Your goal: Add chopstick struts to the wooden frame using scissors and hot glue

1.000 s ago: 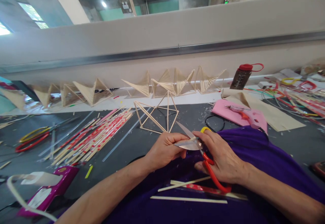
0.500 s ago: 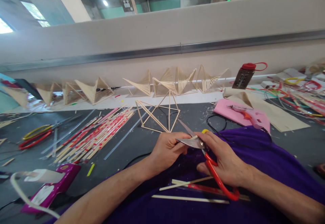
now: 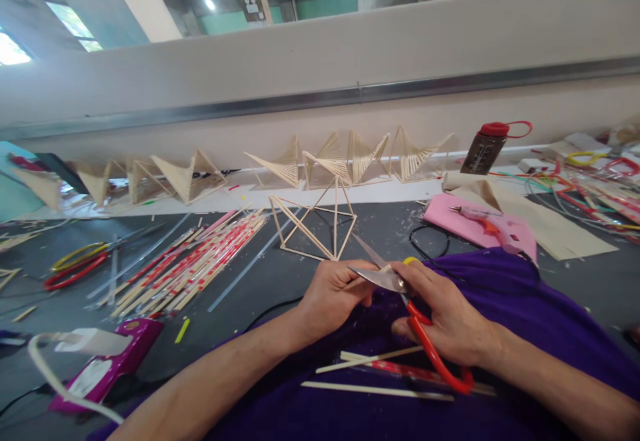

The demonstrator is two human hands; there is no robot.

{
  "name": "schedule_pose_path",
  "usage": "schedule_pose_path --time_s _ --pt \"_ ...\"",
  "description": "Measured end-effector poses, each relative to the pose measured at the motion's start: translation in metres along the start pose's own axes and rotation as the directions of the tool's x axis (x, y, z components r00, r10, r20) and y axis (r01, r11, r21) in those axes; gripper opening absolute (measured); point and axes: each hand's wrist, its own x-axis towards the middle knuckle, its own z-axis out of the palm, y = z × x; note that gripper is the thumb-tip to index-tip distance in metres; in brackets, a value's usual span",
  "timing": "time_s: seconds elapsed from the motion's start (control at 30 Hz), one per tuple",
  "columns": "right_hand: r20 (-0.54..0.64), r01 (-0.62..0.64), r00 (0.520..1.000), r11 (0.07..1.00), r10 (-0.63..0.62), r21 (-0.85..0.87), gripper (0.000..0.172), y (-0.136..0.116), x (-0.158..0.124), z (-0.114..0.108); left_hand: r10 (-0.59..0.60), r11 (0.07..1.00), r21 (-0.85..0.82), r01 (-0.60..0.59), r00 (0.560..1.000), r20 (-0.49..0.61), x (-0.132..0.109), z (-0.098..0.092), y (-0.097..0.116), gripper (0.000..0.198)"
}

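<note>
My right hand [image 3: 445,314] grips a pair of scissors [image 3: 384,280] with red and yellow handles, its blades parted. Pinched in my left hand [image 3: 330,298] is a thin wooden stick [image 3: 357,284], whose end lies between the blades; most of it is hidden by the fingers. Below the hands, on the purple cloth over my lap, lie several loose wooden sticks [image 3: 377,392] and a red-marked plastic wrapper [image 3: 410,370]. Just beyond my hands a frame of glued sticks [image 3: 335,228] stands on the dark table.
A bundle of wrapped sticks [image 3: 195,264] and another pair of scissors [image 3: 77,266] lie to the left, near a purple power strip [image 3: 107,368]. A pink glue gun [image 3: 487,226] rests on the right. Stick models [image 3: 187,174] and a bottle [image 3: 485,149] line the back.
The view has shifted slightly, so everything sits a little further right. Both hands, the stick and the scissors keep nearly the same pose.
</note>
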Motion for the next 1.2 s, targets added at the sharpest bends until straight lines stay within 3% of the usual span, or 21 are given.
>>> schedule_pose_path --time_s 0.23,0.4,0.5,0.77,0.97,1.2 --pt "-0.001 0.017 1.0 0.997 -0.017 -0.077 0.059 -0.0002 0.0 -0.0054 -0.039 0.998 -0.059 0.038 0.999 -0.007 0.0002 0.0004 -0.0006 0.037" --pt "-0.011 0.002 1.0 0.994 -0.003 -0.108 0.057 -0.0009 0.0012 -0.005 -0.073 0.987 -0.149 0.063 0.995 -0.065 0.0019 0.0024 0.001 0.014" --pt "-0.023 0.005 1.0 0.993 -0.007 -0.118 0.056 -0.0001 0.0011 -0.0022 -0.08 0.979 -0.195 0.065 0.994 -0.07 0.0027 0.0023 0.0028 0.017" --pt "-0.019 0.007 1.0 0.989 -0.01 -0.151 0.066 -0.0009 0.0025 -0.0031 -0.01 1.0 0.006 0.01 1.0 -0.024 -0.0012 -0.0048 0.0058 0.026" --pt "-0.023 0.012 1.0 0.993 -0.015 -0.121 0.065 0.0003 0.0026 -0.0011 -0.029 1.0 0.001 0.029 0.998 -0.061 0.0001 -0.0015 0.0033 0.026" --pt "-0.056 0.028 0.998 0.988 -0.036 -0.149 0.076 -0.0008 0.0029 0.0008 0.032 0.997 0.07 -0.031 0.999 -0.016 0.001 -0.0013 0.0041 0.023"
